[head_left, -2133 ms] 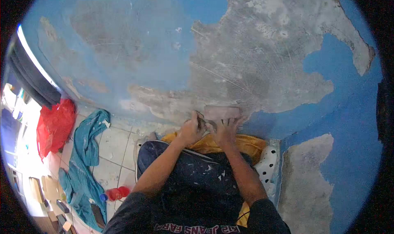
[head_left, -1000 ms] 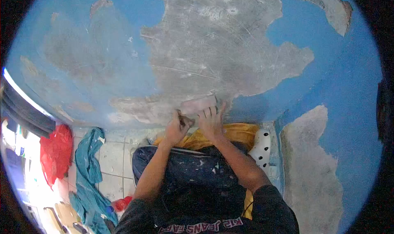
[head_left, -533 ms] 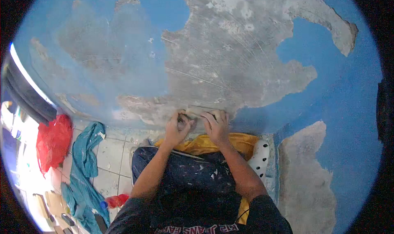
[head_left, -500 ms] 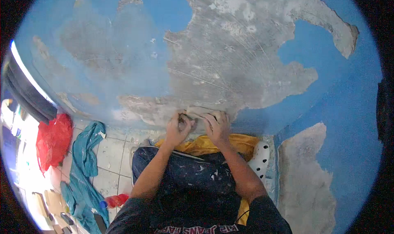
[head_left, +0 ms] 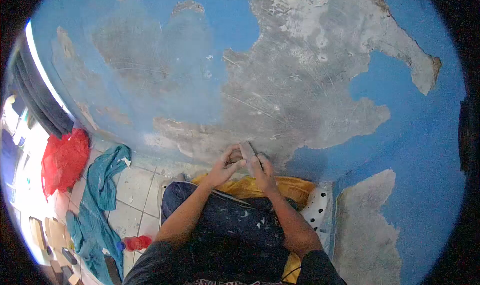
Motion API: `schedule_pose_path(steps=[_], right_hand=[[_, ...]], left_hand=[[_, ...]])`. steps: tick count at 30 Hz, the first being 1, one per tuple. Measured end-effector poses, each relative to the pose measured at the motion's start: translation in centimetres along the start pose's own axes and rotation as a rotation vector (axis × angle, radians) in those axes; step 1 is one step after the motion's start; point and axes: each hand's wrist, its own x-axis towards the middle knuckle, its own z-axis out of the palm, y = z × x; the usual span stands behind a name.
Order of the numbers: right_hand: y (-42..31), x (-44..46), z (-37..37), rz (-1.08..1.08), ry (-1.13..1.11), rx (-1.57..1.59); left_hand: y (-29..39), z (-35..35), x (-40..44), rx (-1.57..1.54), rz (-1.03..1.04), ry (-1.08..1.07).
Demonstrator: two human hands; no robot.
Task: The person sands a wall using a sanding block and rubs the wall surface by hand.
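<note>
Both my hands are together in front of the low part of the wall, on a pale, dusty folded strip [head_left: 246,151] that looks like sandpaper. My right hand [head_left: 263,171] is closed on its right side and lower end. My left hand [head_left: 226,168] has curled fingers, with the fingertips and thumb against the strip's left side. The strip stands nearly upright between them, and its lower part is hidden by the fingers. Behind it is the blue wall [head_left: 195,92] with a large bare grey plaster patch [head_left: 295,92], scratched and flaked at the edges.
Yellow cloth [head_left: 290,187] lies at the wall's foot beyond my knees. A white item with black holes [head_left: 316,210] sits at the right corner. On the tiled floor to the left are a teal cloth [head_left: 102,195], a red bag [head_left: 65,160], a red bottle [head_left: 137,243] and several wooden blocks.
The strip has turned from lying nearly level along the wall to standing nearly upright between my hands. Both hands have come closer together, and the view has tilted slightly.
</note>
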Motion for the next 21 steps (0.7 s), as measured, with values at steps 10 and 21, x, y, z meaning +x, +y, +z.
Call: schedule_pose_path(steps=[10, 21], right_hand=[[-0.9, 0.2, -0.5, 0.008, -0.045, 0.028], [0.2, 0.5, -0.2, 0.024, -0.074, 0.092]], left_hand=[[-2.3, -1.7, 0.9, -0.168, -0.259, -0.129], [-1.7, -1.4, 0.7, -0.150, -0.282, -0.160]])
